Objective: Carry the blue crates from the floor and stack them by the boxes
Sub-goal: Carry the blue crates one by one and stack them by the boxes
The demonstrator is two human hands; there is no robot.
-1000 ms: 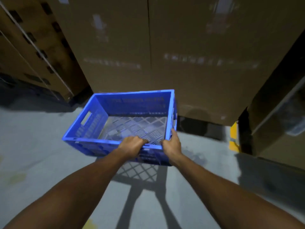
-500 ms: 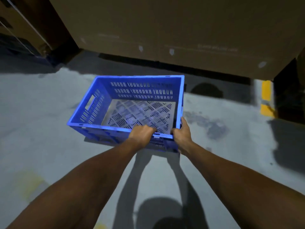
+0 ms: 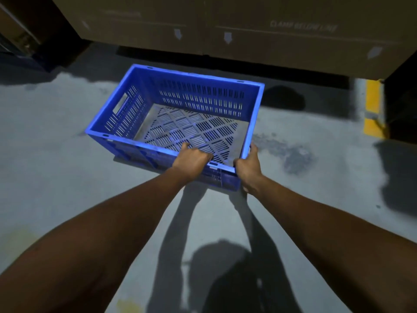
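Crate: your blue crate (image 3: 180, 114), empty, low over the grey floor (image 3: 56, 177), near the cardboard boxes (image 3: 248, 30).
Left grip (image 3: 191, 161): closed over its near rim.
Right grip (image 3: 248, 168): clasping its near right corner.

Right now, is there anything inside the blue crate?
Nothing shows inside the crate: its slotted bottom is bare. The left hand curls over the near rim and hides a small patch there; the right hand grips the near corner. The grey floor shows through the slots.
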